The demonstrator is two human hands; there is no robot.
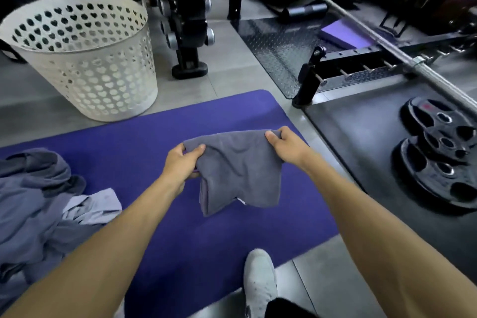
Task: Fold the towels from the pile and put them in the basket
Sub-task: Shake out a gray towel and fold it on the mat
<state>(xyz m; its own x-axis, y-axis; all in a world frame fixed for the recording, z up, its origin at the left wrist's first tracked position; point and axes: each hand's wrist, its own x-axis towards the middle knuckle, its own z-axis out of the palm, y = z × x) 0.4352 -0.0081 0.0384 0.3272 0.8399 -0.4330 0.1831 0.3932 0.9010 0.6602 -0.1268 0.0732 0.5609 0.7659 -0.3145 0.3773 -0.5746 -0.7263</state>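
Note:
A folded grey towel (237,173) hangs between my hands above the purple mat (154,137). My left hand (182,162) pinches its upper left corner and my right hand (286,146) pinches its upper right corner. The towel's lower edge droops toward the mat. A pile of grey and pale blue towels (38,209) lies at the left on the mat. The white basket (85,59) with heart-shaped holes stands on the floor beyond the mat at the upper left, and I see nothing inside it.
A dumbbell rack (188,31) stands right of the basket. Black weight plates (438,157) lie on a rubber platform at the right, under a barbell (361,31). My white shoe (259,281) rests at the mat's near edge.

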